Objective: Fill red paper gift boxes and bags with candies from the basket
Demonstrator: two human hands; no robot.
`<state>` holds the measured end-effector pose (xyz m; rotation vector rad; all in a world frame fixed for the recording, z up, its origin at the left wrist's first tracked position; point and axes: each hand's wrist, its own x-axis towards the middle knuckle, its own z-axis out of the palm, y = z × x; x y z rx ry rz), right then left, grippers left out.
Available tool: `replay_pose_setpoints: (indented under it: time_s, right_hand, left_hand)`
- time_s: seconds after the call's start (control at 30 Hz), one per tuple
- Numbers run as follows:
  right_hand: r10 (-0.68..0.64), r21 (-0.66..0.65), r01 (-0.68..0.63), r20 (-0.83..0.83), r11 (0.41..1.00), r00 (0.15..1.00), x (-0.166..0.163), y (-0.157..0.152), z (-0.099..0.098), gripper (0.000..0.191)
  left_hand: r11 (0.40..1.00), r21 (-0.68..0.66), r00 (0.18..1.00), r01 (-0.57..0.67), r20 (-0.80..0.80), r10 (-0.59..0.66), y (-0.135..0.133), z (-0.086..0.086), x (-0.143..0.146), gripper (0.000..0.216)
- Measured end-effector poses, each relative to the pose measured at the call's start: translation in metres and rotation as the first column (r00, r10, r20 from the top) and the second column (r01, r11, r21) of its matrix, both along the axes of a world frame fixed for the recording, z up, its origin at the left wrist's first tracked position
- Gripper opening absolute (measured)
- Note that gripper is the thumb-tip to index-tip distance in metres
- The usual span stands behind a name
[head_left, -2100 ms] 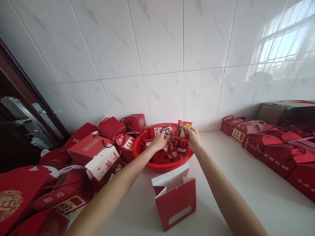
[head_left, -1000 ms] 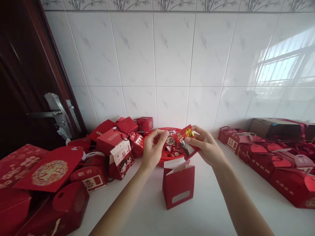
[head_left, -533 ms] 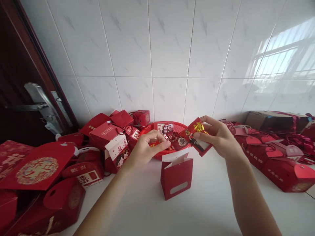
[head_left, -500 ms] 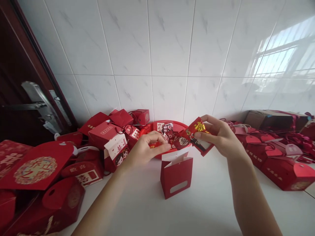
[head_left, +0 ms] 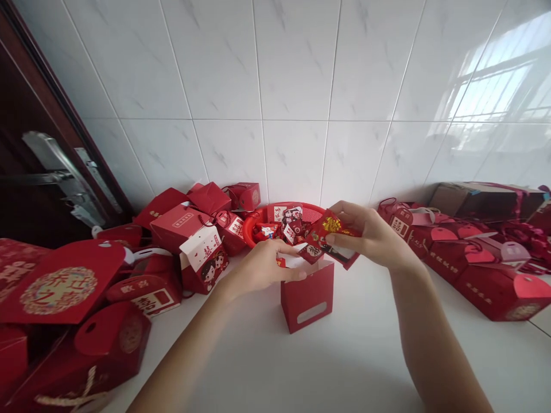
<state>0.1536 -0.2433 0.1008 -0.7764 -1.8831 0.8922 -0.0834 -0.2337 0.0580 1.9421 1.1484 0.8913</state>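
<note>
A small red paper gift box [head_left: 312,301] stands upright on the white table, its top open and white inside. My left hand [head_left: 262,265] is closed at the box's upper left rim, thumb against the front side and the other fingers behind. A small red and yellow bit shows between those fingers, too small to name. Above the box's right side, my right hand [head_left: 365,232] pinches red wrapped snack packets [head_left: 331,238] with gold and white print. Behind the box sits a red plastic basket [head_left: 248,229] with several wrapped candies [head_left: 295,232] in it.
Red gift boxes [head_left: 185,226] are piled at the left, a large box with a round emblem [head_left: 60,289] nearest. More red boxes [head_left: 477,281] line the right side, before a dark carton [head_left: 477,202]. A tiled wall [head_left: 297,74] closes the back; a door [head_left: 47,149] stands left.
My left hand has come down from over the basket to the gift box's rim. My right hand has moved slightly left with the packets, nearer the box opening.
</note>
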Motion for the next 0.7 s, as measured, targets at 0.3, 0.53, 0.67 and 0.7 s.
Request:
replay_pose_setpoints:
  time_s: [0.3, 0.53, 0.67, 0.7]
  right_hand:
    - [0.031, 0.003, -0.031, 0.015, 1.000, 0.999, -0.013, 0.013, -0.011, 0.012]
    - [0.105, -0.046, -0.106, -0.027, 0.993, 0.994, -0.014, 0.020, -0.016, 0.016]
    - [0.090, -0.075, -0.098, -0.111, 0.992, 0.990, -0.014, 0.021, -0.016, 0.018]
    - [0.078, -0.075, -0.088, -0.130, 0.993, 0.988, -0.014, 0.021, -0.016, 0.017]
  left_hand:
    - [0.998, -0.059, 0.997, -0.020, -0.076, 0.015, 0.003, 0.003, -0.005, 0.053]
    - [0.996, -0.086, 0.998, 0.008, -0.063, -0.013, 0.005, 0.005, -0.003, 0.048]
    - [0.995, -0.099, 1.000, 0.003, -0.010, -0.004, 0.006, 0.006, -0.003, 0.048]
    - [0.994, -0.108, 1.000, -0.007, -0.006, 0.006, 0.006, 0.005, -0.004, 0.051]
